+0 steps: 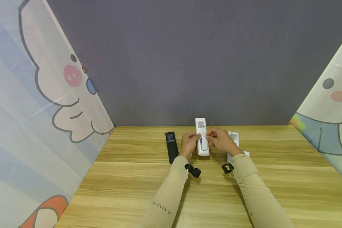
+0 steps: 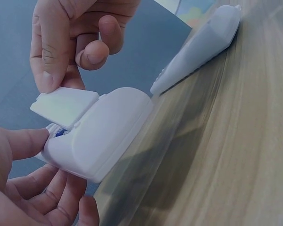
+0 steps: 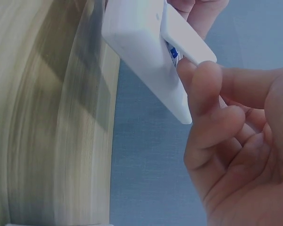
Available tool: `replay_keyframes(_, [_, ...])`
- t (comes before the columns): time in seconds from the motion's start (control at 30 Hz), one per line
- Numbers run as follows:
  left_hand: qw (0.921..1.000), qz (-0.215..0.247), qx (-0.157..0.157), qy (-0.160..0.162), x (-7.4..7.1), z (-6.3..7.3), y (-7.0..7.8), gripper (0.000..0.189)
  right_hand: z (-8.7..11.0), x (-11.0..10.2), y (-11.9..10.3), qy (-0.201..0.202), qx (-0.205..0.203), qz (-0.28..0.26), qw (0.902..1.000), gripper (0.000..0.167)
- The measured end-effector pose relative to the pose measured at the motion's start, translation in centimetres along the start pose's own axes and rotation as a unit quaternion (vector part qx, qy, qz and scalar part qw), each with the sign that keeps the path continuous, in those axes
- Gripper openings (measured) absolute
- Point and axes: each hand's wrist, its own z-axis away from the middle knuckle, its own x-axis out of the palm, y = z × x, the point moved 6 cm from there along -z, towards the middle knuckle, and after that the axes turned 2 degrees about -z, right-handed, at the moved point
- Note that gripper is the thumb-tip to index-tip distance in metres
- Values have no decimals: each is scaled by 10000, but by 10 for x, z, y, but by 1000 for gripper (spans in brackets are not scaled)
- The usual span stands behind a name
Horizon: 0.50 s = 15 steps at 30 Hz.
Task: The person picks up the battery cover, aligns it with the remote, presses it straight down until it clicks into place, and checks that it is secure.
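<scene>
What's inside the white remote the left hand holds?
Beside the tilted cover, which the right hand pinches, a blue item, likely a battery, shows inside the white remote. The cover and casing hide the rest, so I can't count batteries.

wood-grain table (image 1: 117, 196) | grey back panel (image 1: 188, 63) | cartoon-print side curtains (image 1: 17, 110)

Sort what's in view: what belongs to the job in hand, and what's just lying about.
In the job:
white remote in the left fingers
its cover, tilted, in the right fingers
blue battery inside

Lying about:
black remote
second white remote
small white piece near it
</scene>
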Motion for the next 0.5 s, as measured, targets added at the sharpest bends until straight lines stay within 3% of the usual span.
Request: replay_keyframes(0.5, [9999, 130, 17, -67, -1, 2, 4, 26, -2, 5, -5, 4, -168, 110, 9998, 7])
